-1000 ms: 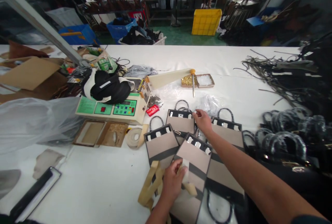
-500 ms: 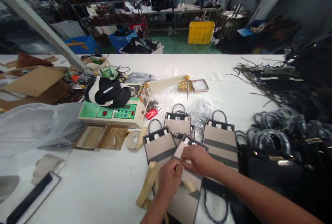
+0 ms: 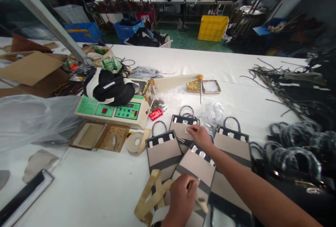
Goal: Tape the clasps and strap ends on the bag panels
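My left hand [image 3: 183, 195] is closed in a pinch on a long tan tape strip [image 3: 149, 204], which loops down on the left side. It is over the lower part of the front handbag [image 3: 195, 162], a beige and dark-striped one. My right hand [image 3: 199, 136] reaches to the rear handbag [image 3: 178, 125], pinching a small whitish piece of tape [image 3: 187, 130] at its beige panel. More striped handbags lie beside these, a left one [image 3: 164, 148] and a right one [image 3: 232, 144]. White pieces show along their dark top bands, and their handles are wrapped.
A tape roll [image 3: 134, 143] lies left of the bags, beside an open shallow box [image 3: 112, 138]. Behind stands a beige-green machine [image 3: 126, 111] with black straps on top. A box of gold-coloured bits [image 3: 193, 86] is farther back. Black handbags [image 3: 301, 185] crowd the right side.
My hands have separated. The right has gone forward to the rear handbag with the small whitish piece; the left has dropped lower with the tape strip. The view has shifted slightly.
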`<state>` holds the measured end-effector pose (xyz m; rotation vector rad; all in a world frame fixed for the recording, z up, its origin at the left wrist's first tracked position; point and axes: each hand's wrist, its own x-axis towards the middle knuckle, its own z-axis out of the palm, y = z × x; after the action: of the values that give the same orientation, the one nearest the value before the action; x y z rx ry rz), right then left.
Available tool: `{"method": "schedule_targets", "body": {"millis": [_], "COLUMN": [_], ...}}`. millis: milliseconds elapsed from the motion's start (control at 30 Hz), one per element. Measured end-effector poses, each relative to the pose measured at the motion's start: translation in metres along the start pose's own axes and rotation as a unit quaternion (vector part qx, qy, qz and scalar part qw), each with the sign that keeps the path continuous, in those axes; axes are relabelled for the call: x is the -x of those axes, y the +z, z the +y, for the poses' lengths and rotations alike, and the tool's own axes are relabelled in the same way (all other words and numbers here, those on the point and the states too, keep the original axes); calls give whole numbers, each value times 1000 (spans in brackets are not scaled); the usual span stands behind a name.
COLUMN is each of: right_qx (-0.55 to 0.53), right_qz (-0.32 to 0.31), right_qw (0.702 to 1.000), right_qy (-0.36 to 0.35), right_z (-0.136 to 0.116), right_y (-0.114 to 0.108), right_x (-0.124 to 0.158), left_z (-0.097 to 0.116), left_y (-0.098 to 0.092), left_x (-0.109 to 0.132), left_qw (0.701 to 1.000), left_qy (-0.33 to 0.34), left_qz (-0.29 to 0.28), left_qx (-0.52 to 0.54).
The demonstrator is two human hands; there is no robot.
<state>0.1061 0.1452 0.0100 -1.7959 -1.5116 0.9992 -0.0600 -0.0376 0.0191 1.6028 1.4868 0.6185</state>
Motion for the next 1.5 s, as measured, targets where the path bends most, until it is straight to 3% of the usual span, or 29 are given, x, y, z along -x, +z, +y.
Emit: {"method": "schedule_targets", "body": {"millis": [100, 200, 367, 700, 867, 933, 1000, 1067, 1167, 1300, 1500], "right_qx": [30, 74, 154, 132, 55, 26, -36, -120, -199, -275, -281], "right_qz": [26, 48, 79, 78, 102, 103, 49, -73, -258, -265, -298], "right_qw": [999, 995, 982, 984, 987, 990, 997, 990, 946, 923, 912], "right_qy": [22, 49, 71, 92, 110, 93, 56, 11, -2, 40, 27], "right_z": [0, 2, 10, 12, 5, -2, -10, -14, -17, -22, -35], "right_y": [8, 20, 34, 33, 11, 0, -6, -7, -2, -2, -21], "right_x": [-42, -63, -66, -68, -78, -63, -31, 16, 87, 135, 141], "left_z": [-14, -31, -45, -39, -26, -22, -19, -17, -13, -1, 8], "left_y": [6, 5, 6, 4, -5, -10, -16, -19, -23, -26, -30], "left_x": [-4, -8, -10, -13, -14, -15, -16, -18, -17, -7, 6], "left_qw": [988, 980, 975, 939, 923, 929, 937, 937, 933, 936, 934], "left_qy": [-118, -142, -146, -177, -184, -190, -197, -202, -208, -195, -168], "left_qz": [-23, -35, -38, -44, -31, -10, 25, 58, 73, 39, 29], "left_qx": [95, 134, 162, 292, 338, 318, 288, 277, 285, 290, 313]}}
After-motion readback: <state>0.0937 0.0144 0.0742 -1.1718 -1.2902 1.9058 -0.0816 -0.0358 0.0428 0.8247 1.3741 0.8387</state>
